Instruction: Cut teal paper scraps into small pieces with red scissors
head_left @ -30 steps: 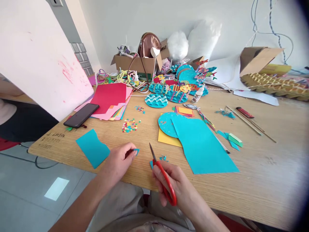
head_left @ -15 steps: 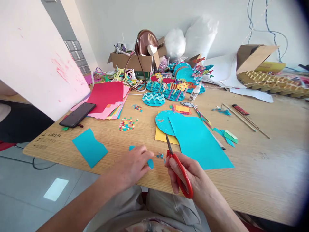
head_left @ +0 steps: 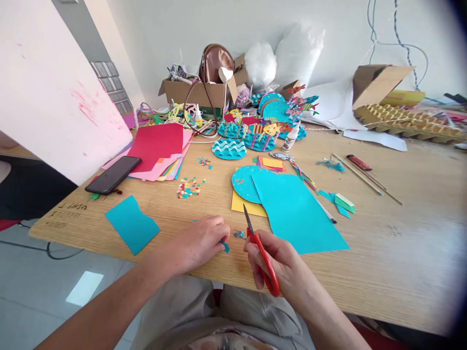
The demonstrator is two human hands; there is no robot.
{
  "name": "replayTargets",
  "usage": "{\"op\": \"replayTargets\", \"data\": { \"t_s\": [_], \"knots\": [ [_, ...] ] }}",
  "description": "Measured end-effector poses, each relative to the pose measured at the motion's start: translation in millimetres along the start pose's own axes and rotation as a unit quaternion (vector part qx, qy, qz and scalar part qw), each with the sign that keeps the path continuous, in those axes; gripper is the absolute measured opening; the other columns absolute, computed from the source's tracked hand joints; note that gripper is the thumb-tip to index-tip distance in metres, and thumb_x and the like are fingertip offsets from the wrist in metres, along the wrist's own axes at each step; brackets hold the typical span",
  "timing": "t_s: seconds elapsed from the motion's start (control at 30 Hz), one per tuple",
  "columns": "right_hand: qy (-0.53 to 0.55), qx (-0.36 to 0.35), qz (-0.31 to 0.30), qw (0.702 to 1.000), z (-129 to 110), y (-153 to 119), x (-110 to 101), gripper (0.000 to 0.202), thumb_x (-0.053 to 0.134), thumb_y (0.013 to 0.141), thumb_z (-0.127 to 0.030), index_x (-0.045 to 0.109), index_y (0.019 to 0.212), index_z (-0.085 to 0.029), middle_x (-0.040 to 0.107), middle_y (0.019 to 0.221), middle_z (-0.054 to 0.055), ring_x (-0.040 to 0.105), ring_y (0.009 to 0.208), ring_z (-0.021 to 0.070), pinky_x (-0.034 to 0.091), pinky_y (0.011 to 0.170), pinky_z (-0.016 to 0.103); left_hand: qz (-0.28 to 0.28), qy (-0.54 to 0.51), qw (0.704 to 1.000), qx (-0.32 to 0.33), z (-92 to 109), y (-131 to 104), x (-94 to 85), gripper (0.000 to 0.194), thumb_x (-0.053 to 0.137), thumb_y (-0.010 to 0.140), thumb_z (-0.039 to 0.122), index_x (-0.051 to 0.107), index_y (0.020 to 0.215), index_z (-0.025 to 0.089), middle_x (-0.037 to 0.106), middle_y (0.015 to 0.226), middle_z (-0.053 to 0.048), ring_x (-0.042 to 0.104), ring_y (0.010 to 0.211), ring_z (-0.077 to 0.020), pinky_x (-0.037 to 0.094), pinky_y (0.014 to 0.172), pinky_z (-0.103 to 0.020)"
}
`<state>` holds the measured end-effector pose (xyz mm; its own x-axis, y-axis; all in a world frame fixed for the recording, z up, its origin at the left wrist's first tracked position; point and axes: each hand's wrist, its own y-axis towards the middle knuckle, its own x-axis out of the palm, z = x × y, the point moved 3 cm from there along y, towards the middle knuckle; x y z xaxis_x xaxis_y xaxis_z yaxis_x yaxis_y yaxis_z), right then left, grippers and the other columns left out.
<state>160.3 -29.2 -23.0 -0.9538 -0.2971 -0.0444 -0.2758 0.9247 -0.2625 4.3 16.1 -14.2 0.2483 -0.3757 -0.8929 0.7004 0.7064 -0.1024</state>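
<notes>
The left hand (head_left: 200, 243) lies low over the near edge of the table (head_left: 383, 272), palm down with its fingers bent; thumb and fingertips meet at a small blue paper piece (head_left: 224, 247), most of which the hand hides, so whether it is pinched or merely touched I cannot tell; the right hand (head_left: 277, 257) is wrapped round the red handles of a pair of scissors (head_left: 260, 248), whose blades stand close together and point away from the body; between the two hands lie tiny blue scraps (head_left: 239, 234); to the right, just beyond the scissors, a large blue sheet (head_left: 304, 214) with a wavy edge covers part of a round blue disc (head_left: 243, 182), which in turn rests over a yellow sheet (head_left: 244, 207); left of the left hand a smaller blue sheet (head_left: 132, 224) lies flat and apart; past the hands are scattered coloured paper dots (head_left: 189, 188), and farther left a dark phone (head_left: 113, 175) overlaps the stack topped by a red sheet (head_left: 156, 146); a white glue bottle (head_left: 291, 137) leans near the decorated blue discs at the back.
</notes>
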Motion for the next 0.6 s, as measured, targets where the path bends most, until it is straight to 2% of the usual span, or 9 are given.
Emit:
{"op": "replayTargets", "data": {
  "t_s": [0.1, 0.2, 0.33, 0.5, 0.6],
  "knots": [
    [-0.035, -0.005, 0.036, 0.999, 6.0, 4.9, -0.6, 0.024, 0.061, 0.074, -0.040, 0.046, 0.070, -0.021, 0.045, 0.052, -0.008, 0.043, 0.041, 0.0087, 0.030, 0.038, 0.020, 0.040, -0.040, 0.997, -0.045, -3.1, -2.5, 0.9, 0.013, 0.046, 0.084, 0.014, 0.049, 0.073, 0.020, 0.055, 0.074, 0.003, 0.052, 0.069, -0.0143, 0.035, 0.060, -0.025],
    [-0.136, -0.022, 0.088, 0.986, 5.2, 8.3, -0.9, 0.013, 0.059, 0.072, -0.029, 0.049, 0.072, -0.021, 0.048, 0.055, -0.006, 0.044, 0.046, 0.0105, 0.031, 0.042, 0.021, 0.067, -0.058, 0.993, -0.082, -4.8, -4.3, 3.0, 0.016, 0.042, 0.087, 0.015, 0.049, 0.073, 0.020, 0.056, 0.070, 0.002, 0.053, 0.066, -0.0145, 0.037, 0.060, -0.025],
    [-0.238, -0.051, 0.115, 0.963, -3.1, 8.1, 0.8, 0.002, 0.052, 0.075, -0.021, 0.051, 0.073, -0.021, 0.051, 0.054, -0.004, 0.045, 0.049, 0.0120, 0.030, 0.045, 0.022, 0.078, -0.057, 0.992, -0.081, -2.6, -5.2, 5.3, 0.016, 0.042, 0.087, 0.014, 0.055, 0.080, 0.018, 0.062, 0.081, -0.003, 0.058, 0.077, -0.0177, 0.042, 0.069, -0.028],
    [-0.276, -0.063, 0.138, 0.949, -5.7, 5.2, -3.1, 0.003, 0.052, 0.075, -0.020, 0.055, 0.077, -0.020, 0.049, 0.053, -0.005, 0.042, 0.047, 0.0116, 0.029, 0.045, 0.022, 0.096, -0.076, 0.990, -0.069, -3.9, -6.6, 6.6, 0.019, 0.043, 0.087, 0.012, 0.061, 0.089, 0.017, 0.067, 0.090, -0.007, 0.062, 0.085, -0.0196, 0.045, 0.076, -0.031],
    [-0.283, -0.071, 0.137, 0.947, -5.1, 7.0, -2.1, 0.007, 0.052, 0.075, -0.018, 0.056, 0.081, -0.019, 0.053, 0.058, -0.004, 0.044, 0.049, 0.0120, 0.030, 0.046, 0.022, 0.122, -0.093, 0.986, -0.062, -5.0, -8.6, 6.6, 0.020, 0.043, 0.086, 0.009, 0.061, 0.091, 0.016, 0.067, 0.091, -0.007, 0.062, 0.087, -0.0200, 0.046, 0.077, -0.031]
  ]
}}
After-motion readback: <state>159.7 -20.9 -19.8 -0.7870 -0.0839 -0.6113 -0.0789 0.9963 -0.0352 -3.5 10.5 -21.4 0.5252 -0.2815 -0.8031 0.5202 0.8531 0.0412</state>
